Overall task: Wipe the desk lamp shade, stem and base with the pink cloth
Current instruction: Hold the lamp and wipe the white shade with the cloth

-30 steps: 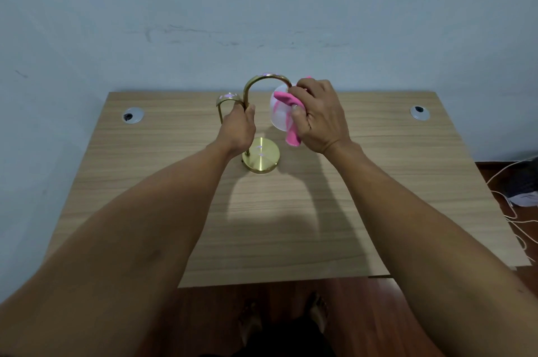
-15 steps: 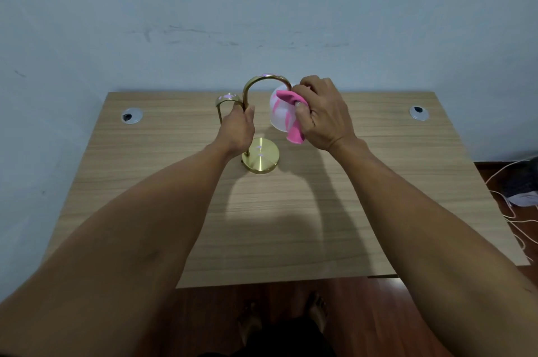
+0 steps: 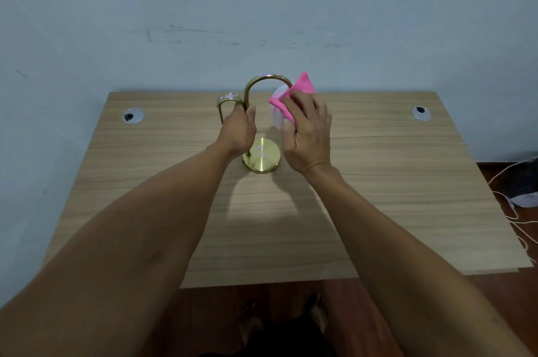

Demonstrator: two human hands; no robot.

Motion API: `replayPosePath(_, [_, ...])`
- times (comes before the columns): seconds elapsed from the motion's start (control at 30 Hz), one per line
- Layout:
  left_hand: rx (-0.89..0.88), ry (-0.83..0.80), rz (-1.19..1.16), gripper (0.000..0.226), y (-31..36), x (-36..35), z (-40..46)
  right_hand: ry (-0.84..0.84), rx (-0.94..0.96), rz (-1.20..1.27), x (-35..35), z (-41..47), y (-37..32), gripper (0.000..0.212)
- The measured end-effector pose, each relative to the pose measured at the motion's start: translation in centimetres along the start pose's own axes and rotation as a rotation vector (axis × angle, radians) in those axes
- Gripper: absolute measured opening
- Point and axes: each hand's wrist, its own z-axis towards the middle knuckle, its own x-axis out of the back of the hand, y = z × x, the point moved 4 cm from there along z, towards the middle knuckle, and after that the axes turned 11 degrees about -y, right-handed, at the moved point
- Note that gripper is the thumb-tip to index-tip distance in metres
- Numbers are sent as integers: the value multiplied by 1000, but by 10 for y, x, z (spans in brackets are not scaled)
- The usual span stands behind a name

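A small brass desk lamp stands at the back middle of the wooden desk (image 3: 378, 211). Its round gold base (image 3: 263, 157) lies flat on the wood, and a curved gold stem (image 3: 266, 79) arches up and over to a white shade (image 3: 276, 114). My left hand (image 3: 237, 130) is wrapped around the upright part of the stem, beside a small gold handle loop (image 3: 228, 98). My right hand (image 3: 307, 130) presses the pink cloth (image 3: 294, 96) against the right side of the shade and hides most of it. One corner of the cloth sticks up above my fingers.
Two round cable grommets sit in the desk's back corners, one at the left (image 3: 133, 116) and one at the right (image 3: 421, 113). A blue-grey wall rises right behind the desk. White cords (image 3: 515, 211) and a dark object lie on the floor to the right.
My right hand has slid down and round the shade with the cloth, and a corner of the cloth now points up. My left hand has kept its hold on the stem.
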Motion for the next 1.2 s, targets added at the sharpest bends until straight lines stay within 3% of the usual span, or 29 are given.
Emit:
replayPosePath(0.17, [-31,-6,35,44,0,1,0,-73,184,-269,-7,9,-4,42])
replayPosePath(0.37, [-67,10,101,31,1,3,1,-250,161,-577,-26,16,-22,50])
replayPosePath(0.5, [-106,-34,122,17,1,6,-1,-338,237,-599,-35,15,-18,53])
replayPosePath(0.67, [-77,-70,84,43,0,6,0,-424,537,-591,-35,-16,9,52])
replayPosePath(0.87, [-81,-94,65,37,-3,6,1,-434,568,-268,-23,-48,47,47])
replayPosePath(0.93, [-78,-95,58,38,-3,5,1,-424,454,-88,-17,-54,57,46])
replayPosePath(0.97, [-74,-94,50,39,-3,4,1,-400,292,38,-12,-55,63,45])
replayPosePath(1.1, [-60,-85,35,40,-2,4,1,-12,-774,659,9,-45,98,35])
replayPosePath(1.13, [-61,-84,38,39,-2,4,1,69,-930,811,14,-38,102,30])
replayPosePath(1.2, [-60,-85,37,38,-2,4,1,163,-1013,1054,22,-17,97,22])
